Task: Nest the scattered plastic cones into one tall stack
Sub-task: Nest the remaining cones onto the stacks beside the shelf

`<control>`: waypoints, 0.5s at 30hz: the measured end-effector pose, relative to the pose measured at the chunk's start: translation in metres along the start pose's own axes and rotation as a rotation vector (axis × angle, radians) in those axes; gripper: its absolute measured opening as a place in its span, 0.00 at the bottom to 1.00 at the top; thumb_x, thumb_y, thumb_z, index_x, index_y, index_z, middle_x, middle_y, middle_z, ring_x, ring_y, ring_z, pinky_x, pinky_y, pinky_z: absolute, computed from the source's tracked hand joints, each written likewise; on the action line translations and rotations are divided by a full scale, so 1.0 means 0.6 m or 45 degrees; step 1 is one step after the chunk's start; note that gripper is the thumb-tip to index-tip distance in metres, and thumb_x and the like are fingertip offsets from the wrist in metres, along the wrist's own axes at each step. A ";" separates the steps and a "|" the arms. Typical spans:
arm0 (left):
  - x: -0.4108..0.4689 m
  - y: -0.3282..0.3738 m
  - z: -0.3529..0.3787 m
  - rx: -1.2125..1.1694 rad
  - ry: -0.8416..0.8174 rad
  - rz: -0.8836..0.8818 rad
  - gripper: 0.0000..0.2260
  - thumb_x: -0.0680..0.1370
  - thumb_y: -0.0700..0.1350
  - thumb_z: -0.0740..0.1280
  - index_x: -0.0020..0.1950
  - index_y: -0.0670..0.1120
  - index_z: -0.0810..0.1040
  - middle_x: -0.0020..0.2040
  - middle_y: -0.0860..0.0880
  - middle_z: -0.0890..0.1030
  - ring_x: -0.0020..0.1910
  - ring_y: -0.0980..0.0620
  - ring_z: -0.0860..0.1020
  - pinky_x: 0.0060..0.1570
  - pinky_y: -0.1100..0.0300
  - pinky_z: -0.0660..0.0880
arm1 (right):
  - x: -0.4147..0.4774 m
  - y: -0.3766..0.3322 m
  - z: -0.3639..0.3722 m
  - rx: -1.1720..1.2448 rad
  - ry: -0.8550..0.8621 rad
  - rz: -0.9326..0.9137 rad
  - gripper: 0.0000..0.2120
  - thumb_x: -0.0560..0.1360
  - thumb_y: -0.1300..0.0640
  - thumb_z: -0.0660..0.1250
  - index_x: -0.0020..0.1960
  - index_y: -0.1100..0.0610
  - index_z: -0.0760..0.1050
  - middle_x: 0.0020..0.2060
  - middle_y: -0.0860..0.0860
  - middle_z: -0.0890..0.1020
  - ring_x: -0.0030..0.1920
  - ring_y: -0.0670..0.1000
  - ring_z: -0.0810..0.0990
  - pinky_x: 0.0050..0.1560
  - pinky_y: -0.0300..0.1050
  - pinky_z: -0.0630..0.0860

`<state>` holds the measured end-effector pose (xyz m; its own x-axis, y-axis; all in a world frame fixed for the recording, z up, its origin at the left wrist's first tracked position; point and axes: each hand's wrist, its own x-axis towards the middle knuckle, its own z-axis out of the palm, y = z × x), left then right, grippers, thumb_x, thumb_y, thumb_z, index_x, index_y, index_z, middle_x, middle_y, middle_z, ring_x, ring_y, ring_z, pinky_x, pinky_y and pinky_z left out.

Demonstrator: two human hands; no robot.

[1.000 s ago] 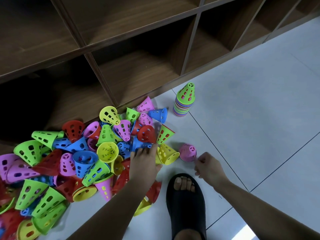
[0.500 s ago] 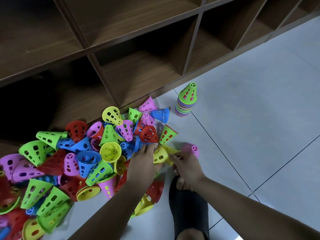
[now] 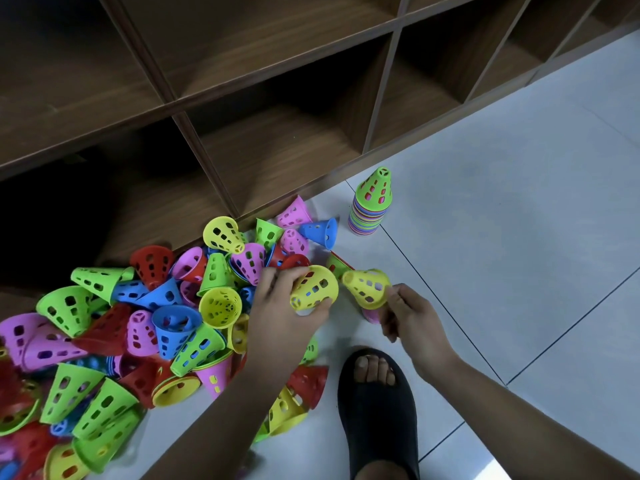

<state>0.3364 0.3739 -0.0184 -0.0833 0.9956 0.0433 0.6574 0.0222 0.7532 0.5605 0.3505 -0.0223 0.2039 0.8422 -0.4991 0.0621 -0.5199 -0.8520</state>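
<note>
Pickup step: left hand (image 3: 281,313) grips a yellow cone (image 3: 313,287), fingers curled round its wall; right hand (image 3: 412,323) pinches the rim of a second cone (image 3: 367,287) just beside it at 3 o'clock. Stack (image 3: 370,209) stands on the floor (image 3: 502,220) at 1 o'clock, well apart; loose pile (image 3: 173,323) lies at 9 o'clock. Next, likely: line up tips, slide one cone into the other, then cap the stack; task looks early, most cones loose
</note>
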 end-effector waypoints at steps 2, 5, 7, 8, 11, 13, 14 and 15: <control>0.002 0.013 0.013 -0.081 -0.025 0.049 0.24 0.69 0.52 0.83 0.63 0.56 0.82 0.56 0.58 0.72 0.47 0.56 0.79 0.49 0.63 0.76 | 0.006 0.014 -0.023 -0.006 0.015 0.043 0.17 0.88 0.54 0.59 0.45 0.62 0.75 0.34 0.57 0.79 0.31 0.55 0.73 0.33 0.49 0.69; 0.003 0.033 0.037 -0.137 -0.077 0.122 0.26 0.69 0.52 0.82 0.65 0.55 0.82 0.57 0.57 0.74 0.51 0.54 0.80 0.53 0.60 0.78 | 0.017 0.043 -0.043 -0.051 0.037 0.142 0.17 0.88 0.53 0.60 0.44 0.61 0.76 0.34 0.57 0.80 0.32 0.56 0.74 0.35 0.51 0.69; 0.003 0.044 0.057 -0.150 -0.134 0.133 0.29 0.68 0.51 0.82 0.68 0.54 0.80 0.59 0.55 0.76 0.58 0.52 0.79 0.57 0.59 0.77 | 0.025 0.060 -0.050 -0.085 0.074 0.207 0.18 0.87 0.51 0.61 0.45 0.62 0.77 0.34 0.57 0.81 0.33 0.56 0.76 0.36 0.52 0.71; 0.003 0.049 0.067 -0.142 -0.175 0.145 0.31 0.68 0.52 0.82 0.69 0.54 0.78 0.61 0.55 0.76 0.61 0.51 0.79 0.59 0.56 0.77 | 0.028 0.067 -0.051 -0.075 0.090 0.233 0.18 0.86 0.51 0.62 0.45 0.63 0.77 0.34 0.57 0.82 0.33 0.56 0.77 0.37 0.52 0.73; 0.001 0.058 0.097 -0.092 -0.294 0.194 0.33 0.67 0.51 0.82 0.71 0.56 0.74 0.61 0.57 0.74 0.61 0.50 0.78 0.59 0.48 0.79 | 0.034 0.073 -0.048 -0.022 0.103 0.280 0.16 0.84 0.51 0.67 0.50 0.64 0.79 0.38 0.61 0.85 0.34 0.58 0.81 0.37 0.52 0.78; -0.001 0.060 0.109 -0.041 -0.365 0.198 0.35 0.69 0.49 0.81 0.73 0.57 0.72 0.62 0.59 0.73 0.63 0.51 0.77 0.59 0.48 0.79 | 0.037 0.072 -0.044 0.024 0.087 0.296 0.14 0.83 0.51 0.69 0.53 0.64 0.79 0.41 0.62 0.87 0.38 0.63 0.85 0.41 0.54 0.82; -0.003 0.061 0.114 -0.030 -0.394 0.200 0.36 0.69 0.49 0.81 0.74 0.57 0.71 0.63 0.59 0.74 0.63 0.52 0.76 0.60 0.49 0.79 | 0.039 0.071 -0.043 0.045 0.073 0.302 0.12 0.83 0.52 0.69 0.53 0.63 0.79 0.42 0.62 0.87 0.41 0.65 0.87 0.44 0.56 0.83; -0.005 0.059 0.117 -0.035 -0.411 0.199 0.37 0.70 0.48 0.81 0.75 0.57 0.70 0.64 0.58 0.75 0.64 0.53 0.76 0.61 0.50 0.78 | 0.042 0.070 -0.044 0.032 0.058 0.302 0.10 0.83 0.54 0.68 0.54 0.62 0.79 0.43 0.61 0.87 0.44 0.66 0.87 0.46 0.58 0.84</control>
<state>0.4126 0.3784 -0.0378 0.2602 0.9644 -0.0471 0.6226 -0.1303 0.7716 0.5941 0.3459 -0.0666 0.2538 0.6894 -0.6785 -0.0168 -0.6982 -0.7157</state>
